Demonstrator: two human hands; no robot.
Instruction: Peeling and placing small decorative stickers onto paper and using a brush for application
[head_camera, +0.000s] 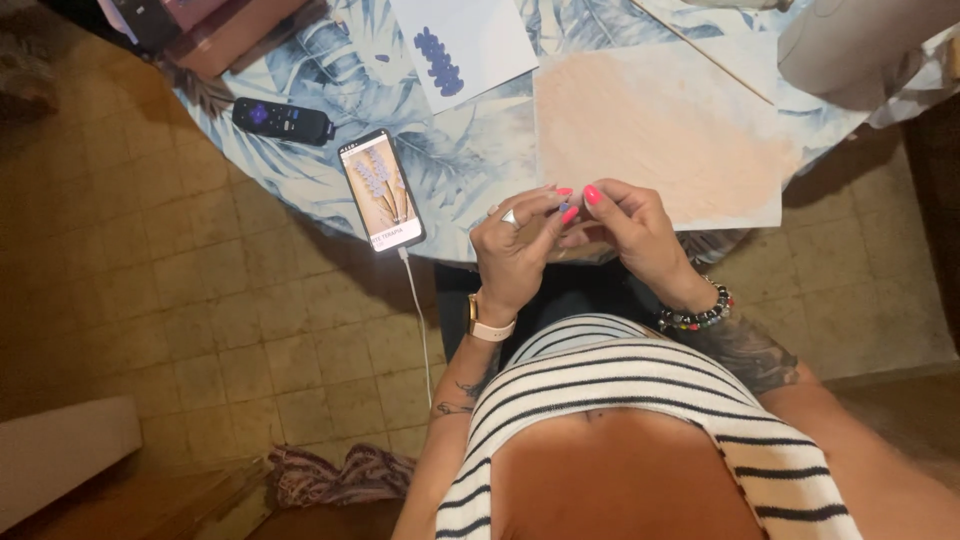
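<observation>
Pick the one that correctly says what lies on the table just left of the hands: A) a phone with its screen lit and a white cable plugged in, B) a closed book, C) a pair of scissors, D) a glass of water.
A: the phone lies face up by the left hand, its screen showing a picture, with a white cable hanging from its lower end.

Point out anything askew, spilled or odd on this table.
The phone lies tilted at the table edge, its lower end overhanging, cable dangling toward the floor. Nothing looks spilled. Both hands meet just below the peach-tinted sheet, pinching something too small to identify.
</observation>
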